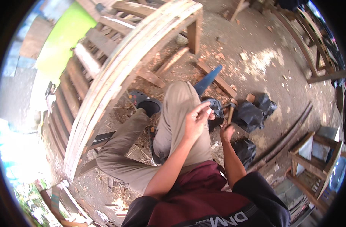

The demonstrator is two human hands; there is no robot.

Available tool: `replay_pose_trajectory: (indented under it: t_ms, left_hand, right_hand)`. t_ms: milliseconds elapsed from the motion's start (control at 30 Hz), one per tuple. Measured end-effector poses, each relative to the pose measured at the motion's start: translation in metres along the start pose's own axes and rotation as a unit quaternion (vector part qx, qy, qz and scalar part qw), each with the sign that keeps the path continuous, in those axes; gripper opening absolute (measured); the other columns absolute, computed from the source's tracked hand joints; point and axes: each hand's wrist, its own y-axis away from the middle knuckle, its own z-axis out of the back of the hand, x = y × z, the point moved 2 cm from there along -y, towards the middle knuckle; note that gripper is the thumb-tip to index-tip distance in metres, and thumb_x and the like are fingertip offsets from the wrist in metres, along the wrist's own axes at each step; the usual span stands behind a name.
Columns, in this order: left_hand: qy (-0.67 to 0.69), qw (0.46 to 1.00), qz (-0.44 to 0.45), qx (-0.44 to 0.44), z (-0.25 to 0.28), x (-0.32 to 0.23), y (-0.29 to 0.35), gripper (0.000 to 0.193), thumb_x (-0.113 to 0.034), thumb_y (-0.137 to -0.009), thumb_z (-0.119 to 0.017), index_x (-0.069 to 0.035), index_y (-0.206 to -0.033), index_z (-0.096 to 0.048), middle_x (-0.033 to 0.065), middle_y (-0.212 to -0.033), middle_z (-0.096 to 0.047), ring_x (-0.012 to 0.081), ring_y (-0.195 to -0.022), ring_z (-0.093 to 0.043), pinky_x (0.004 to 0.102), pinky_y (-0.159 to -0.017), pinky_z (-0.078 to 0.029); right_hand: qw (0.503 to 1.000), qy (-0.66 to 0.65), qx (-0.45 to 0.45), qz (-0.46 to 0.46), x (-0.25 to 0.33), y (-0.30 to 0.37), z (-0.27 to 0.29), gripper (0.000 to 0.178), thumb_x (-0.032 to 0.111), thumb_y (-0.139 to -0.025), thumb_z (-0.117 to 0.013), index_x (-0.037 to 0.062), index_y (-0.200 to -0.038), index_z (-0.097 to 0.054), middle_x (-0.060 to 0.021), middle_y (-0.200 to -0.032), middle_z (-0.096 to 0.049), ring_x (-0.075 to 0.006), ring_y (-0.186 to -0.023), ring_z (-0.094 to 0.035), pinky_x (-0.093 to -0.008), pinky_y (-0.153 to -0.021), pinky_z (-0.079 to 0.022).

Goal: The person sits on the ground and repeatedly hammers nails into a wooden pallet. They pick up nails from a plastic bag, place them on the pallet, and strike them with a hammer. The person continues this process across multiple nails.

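My right hand [226, 133] is wrapped round the wooden handle of a hammer [230, 113], its head pointing away from me. Just left of it, above my knee, my left hand [197, 120] has its fingers drawn together in a pinch, the index finger reaching forward. Whatever lies between those fingertips is too small to make out. Black plastic bags [249, 115] lie on the ground beyond and to the right of the hammer, with another black bag [244, 150] nearer my right forearm. Past my knee, a blue saw blade [208, 80] slants beside a wooden board [218, 80].
A slatted wooden bench [116, 75] with a pale front edge fills the left side, my foot beside it. Wood chips lie on the dirt floor [241, 45]. At the right are long dark poles [284, 140] and a small wooden frame [313, 166].
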Motion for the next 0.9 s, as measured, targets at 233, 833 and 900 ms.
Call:
replay_pose_trajectory:
  t_ms: [233, 833, 900]
  left_hand:
    - [-0.050, 0.989, -0.124, -0.070, 0.049, -0.066, 0.002, 0.016, -0.003, -0.098, -0.068, 0.004, -0.112, -0.069, 0.0126, -0.103, -0.074, 0.0169, -0.090, -0.072, 0.0295, -0.080, -0.059]
    - [-0.135, 0.831, -0.380, -0.385, 0.241, -0.208, 0.105, 0.020, -0.008, -0.096, -0.073, 0.007, -0.110, -0.070, 0.0059, -0.097, -0.074, 0.0074, -0.086, -0.066, 0.0221, -0.081, -0.051]
    - [-0.181, 0.790, -0.395, -0.432, 0.255, -0.203, 0.121, 0.017, -0.008, -0.096, -0.073, 0.004, -0.108, -0.073, 0.0058, -0.097, -0.074, 0.0064, -0.086, -0.065, 0.0217, -0.079, -0.050]
  right_hand:
    - [0.994, -0.096, 0.015, 0.041, 0.096, -0.008, 0.047, 0.039, 0.034, -0.099, -0.068, -0.0032, -0.091, -0.060, -0.0105, -0.070, -0.054, -0.0212, -0.059, -0.051, -0.0409, -0.059, -0.046]
    - [0.810, -0.388, 0.401, 0.180, 0.415, 0.097, 0.075, 0.024, 0.025, -0.107, -0.058, 0.0044, -0.098, -0.052, 0.0048, -0.067, -0.047, -0.0016, -0.049, -0.041, -0.0226, -0.042, -0.033]
    - [0.778, -0.396, 0.456, 0.172, 0.419, 0.125, 0.064, 0.022, 0.025, -0.106, -0.059, 0.0044, -0.101, -0.051, 0.0052, -0.066, -0.047, -0.0011, -0.050, -0.042, -0.0215, -0.042, -0.033]
